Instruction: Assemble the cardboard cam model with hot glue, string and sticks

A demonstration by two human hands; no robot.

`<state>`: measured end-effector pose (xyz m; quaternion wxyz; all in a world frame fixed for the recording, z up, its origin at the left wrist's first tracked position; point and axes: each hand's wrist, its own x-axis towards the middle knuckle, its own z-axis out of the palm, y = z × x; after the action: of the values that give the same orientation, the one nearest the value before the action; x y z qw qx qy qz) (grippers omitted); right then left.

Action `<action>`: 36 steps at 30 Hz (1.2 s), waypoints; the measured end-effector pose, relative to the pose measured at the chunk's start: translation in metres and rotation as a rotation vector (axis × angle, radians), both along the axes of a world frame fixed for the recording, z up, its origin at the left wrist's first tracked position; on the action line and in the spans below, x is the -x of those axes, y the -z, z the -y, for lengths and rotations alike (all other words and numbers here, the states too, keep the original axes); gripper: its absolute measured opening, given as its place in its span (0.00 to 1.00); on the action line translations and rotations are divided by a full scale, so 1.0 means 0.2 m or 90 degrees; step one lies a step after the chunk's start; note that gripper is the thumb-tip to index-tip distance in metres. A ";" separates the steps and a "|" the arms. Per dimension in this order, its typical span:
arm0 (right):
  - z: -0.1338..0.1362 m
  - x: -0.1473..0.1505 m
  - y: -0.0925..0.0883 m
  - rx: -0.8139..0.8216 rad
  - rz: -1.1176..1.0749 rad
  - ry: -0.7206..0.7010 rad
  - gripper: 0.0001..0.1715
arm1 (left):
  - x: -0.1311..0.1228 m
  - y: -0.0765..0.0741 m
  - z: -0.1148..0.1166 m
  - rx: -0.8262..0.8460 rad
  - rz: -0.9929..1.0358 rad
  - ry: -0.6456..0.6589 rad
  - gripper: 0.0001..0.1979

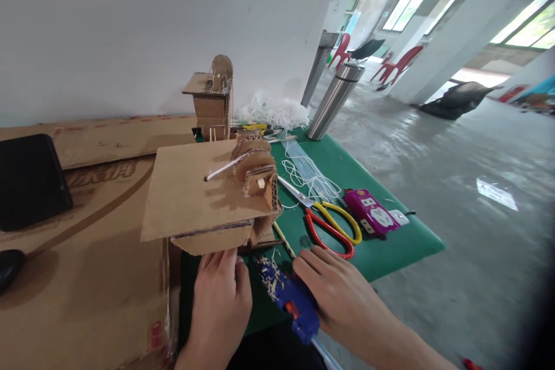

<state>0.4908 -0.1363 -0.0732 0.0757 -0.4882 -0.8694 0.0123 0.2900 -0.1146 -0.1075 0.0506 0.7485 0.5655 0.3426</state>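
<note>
In front of me stands a cardboard model (pixel 191 185) with a wide flat top, round cardboard discs (pixel 254 159) and a white stick (pixel 224 167) with a dark tip. My left hand (pixel 223 295) is closed at its lower front edge, fingertips hidden beneath the cardboard. My right hand (pixel 332 286) is closed round a blue glue gun (pixel 299 303), its thumb out of sight. Pale shavings cling to the gun's front end, and a clear glue stick (pixel 325 354) sticks out of its back. A thin wooden stick (pixel 284 240) runs from the model towards my right fingers.
Scissors (pixel 332 225) with red and yellow handles lie right of the model, beside a purple power strip (pixel 372 213). Behind them are clear glue sticks (pixel 303 159), white string (pixel 299 176) and a steel flask (pixel 336 101). Another cardboard model (pixel 212 107) stands against the wall.
</note>
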 end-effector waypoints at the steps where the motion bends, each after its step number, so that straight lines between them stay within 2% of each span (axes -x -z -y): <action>1: 0.00 0.00 0.00 -0.001 0.001 0.001 0.15 | 0.00 0.00 0.00 0.001 0.000 0.000 0.13; 11: 0.01 0.00 0.01 0.006 0.007 0.012 0.17 | 0.00 -0.01 -0.01 0.011 0.006 0.002 0.14; 19: 0.03 -0.01 0.04 0.003 -0.019 0.030 0.15 | 0.00 0.00 0.00 0.022 0.006 -0.004 0.16; 36: 0.03 -0.01 0.01 0.018 -0.027 0.026 0.13 | 0.00 -0.01 -0.01 0.029 0.010 0.002 0.15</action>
<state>0.4927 -0.1415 -0.0759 0.0872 -0.5063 -0.8573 0.0335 0.2895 -0.1129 -0.1057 0.0728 0.7454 0.5713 0.3357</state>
